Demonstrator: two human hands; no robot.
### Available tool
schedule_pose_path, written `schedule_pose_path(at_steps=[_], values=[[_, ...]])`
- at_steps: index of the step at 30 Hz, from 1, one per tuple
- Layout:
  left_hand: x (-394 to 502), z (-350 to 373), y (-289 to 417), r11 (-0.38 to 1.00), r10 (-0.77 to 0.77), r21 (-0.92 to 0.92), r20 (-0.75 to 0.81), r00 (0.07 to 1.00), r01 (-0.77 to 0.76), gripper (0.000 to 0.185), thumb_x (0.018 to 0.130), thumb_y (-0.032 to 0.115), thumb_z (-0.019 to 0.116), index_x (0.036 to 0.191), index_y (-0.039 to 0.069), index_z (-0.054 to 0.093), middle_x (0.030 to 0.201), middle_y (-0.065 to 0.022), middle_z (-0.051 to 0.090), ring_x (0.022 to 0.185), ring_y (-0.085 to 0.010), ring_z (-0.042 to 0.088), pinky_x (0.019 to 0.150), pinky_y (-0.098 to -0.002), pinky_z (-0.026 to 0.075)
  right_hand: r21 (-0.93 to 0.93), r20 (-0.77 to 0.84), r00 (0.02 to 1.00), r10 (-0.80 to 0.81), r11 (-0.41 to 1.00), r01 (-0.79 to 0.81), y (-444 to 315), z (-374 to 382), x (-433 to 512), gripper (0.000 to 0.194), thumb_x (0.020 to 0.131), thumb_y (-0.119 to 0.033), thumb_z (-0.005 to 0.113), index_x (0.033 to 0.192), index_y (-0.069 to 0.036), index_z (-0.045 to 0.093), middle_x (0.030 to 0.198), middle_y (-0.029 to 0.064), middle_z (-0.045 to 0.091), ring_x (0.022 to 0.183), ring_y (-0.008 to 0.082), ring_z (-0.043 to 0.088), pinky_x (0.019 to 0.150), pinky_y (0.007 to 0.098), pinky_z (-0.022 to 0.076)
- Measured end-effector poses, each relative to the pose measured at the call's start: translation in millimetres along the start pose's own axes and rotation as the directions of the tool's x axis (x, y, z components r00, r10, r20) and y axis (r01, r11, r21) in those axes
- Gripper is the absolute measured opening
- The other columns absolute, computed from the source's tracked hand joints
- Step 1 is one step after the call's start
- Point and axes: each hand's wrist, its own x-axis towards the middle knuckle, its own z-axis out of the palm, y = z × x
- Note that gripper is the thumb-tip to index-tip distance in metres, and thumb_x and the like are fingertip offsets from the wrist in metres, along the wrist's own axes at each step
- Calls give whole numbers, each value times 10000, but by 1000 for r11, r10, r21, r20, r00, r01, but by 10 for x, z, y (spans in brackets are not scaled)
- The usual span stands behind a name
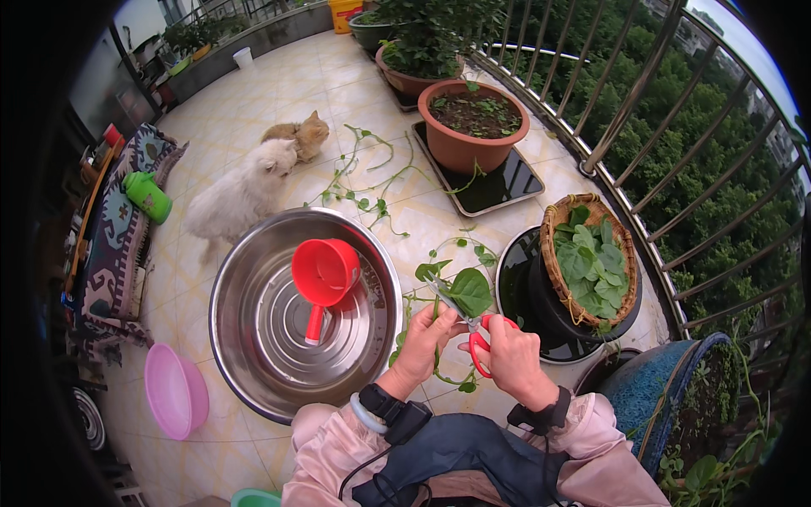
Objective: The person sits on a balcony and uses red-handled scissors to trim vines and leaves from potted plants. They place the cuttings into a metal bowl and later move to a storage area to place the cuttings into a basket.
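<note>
My left hand (423, 342) grips a green leafy vine (436, 310) between thumb and fingers. In my right hand (514, 355) are scissors with red handles (479, 347), their metal blades parted beside a broad green leaf (470, 293). Beyond and right of the hands, a woven basket (551, 253) holds picked leaves (589, 266) on top of a dark round pot. A large steel basin (228, 355) stands to the left, with a red plastic dipper (325, 272) inside it. Cut or loose vines (374, 190) lie on the tiles ahead.
Two cats, one cream (234, 190) and one ginger (301, 136), are behind the basin. A terracotta-coloured planter (469, 149) stands on a water-filled tray (500, 206). A metal railing (624, 108) runs along the right; a blue planter (646, 386) is near my right arm. A pink basin (177, 393) lies left.
</note>
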Motion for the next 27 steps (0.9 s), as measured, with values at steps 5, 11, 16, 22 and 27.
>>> schedule_pose_path(at_steps=[5,11,16,22,27], values=[[8,-86,-23,996,34,-87,-10,999,-35,192,961,160,571,1110,58,634,1130,-70,659,1042,-175,609,965,-397,445,-19,31,999,-29,999,30,-37,11,-21,474,788,-495,716,906,-62,561,608,59,580,502,228,592,419,333,429],[-5,-66,-49,996,48,-71,-169,984,-61,120,914,54,602,1016,77,663,1044,-43,669,981,-145,608,915,-356,453,27,60,997,-49,999,47,-83,-25,-3,408,793,-426,727,906,-74,556,610,63,583,516,238,600,417,338,414],[58,-65,89,977,154,-101,-267,951,-186,231,905,33,628,718,131,535,882,5,641,855,-101,602,855,-322,488,37,107,988,-110,994,106,52,-101,42,293,821,-337,698,943,-95,587,650,69,622,560,259,621,464,366,439],[146,-231,296,959,264,0,-363,893,-284,314,880,-6,638,688,140,437,749,51,509,716,-61,486,727,-247,431,198,403,912,-80,980,-2,551,-436,187,347,743,-329,787,857,-61,599,674,77,642,619,297,636,530,347,462],[2,66,-33,878,202,468,-170,964,-102,303,822,0,698,711,117,442,804,33,510,738,-66,475,689,-218,407,869,328,912,247,300,-394,321,-278,151,463,687,-176,877,902,-15,500,766,76,656,708,77,626,595,252,473]])
